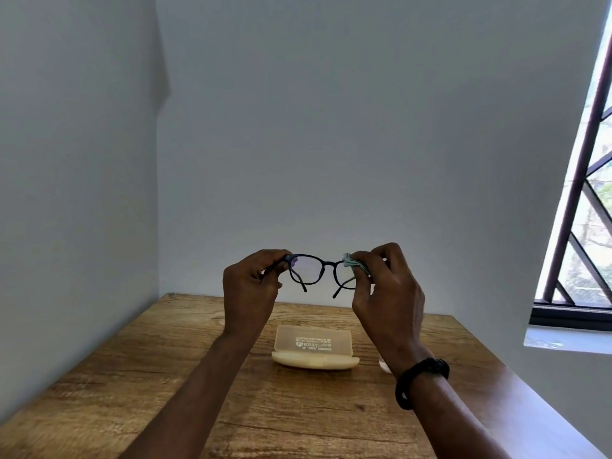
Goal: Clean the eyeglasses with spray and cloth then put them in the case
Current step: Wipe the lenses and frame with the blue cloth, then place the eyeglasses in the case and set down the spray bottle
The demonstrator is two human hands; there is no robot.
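Case (315, 351) — pale cream, hinged, open on the wooden tabletop (165, 376), lid raised toward the far wall. White printing showed through the lid in mirrored, upside-down form; you could not have read it with any certainty, the letters being too small and reversed.

Eyeglasses (319, 271) — dark frame, round lenses, temples unfolded and pointing down toward you. You held them in the air above the tabletop, directly over and behind the case, well apart from it.

Left hand (251, 286) — fingers closed in a pinch on the frame's left end, at the hinge.

Right hand (387, 289) — fingers curled shut around a pale grey-green cloth (352, 261), which you pressed against the right lens; the cloth covered that lens's upper outer part and hid the frame's right end. A black band (420, 380) sat on that wrist.

Clear rounded item (384, 365) — on the tabletop right of the case, mostly hidden behind your right wrist; what it was could not be told.

Window (583, 207) — dark-framed, at far right.
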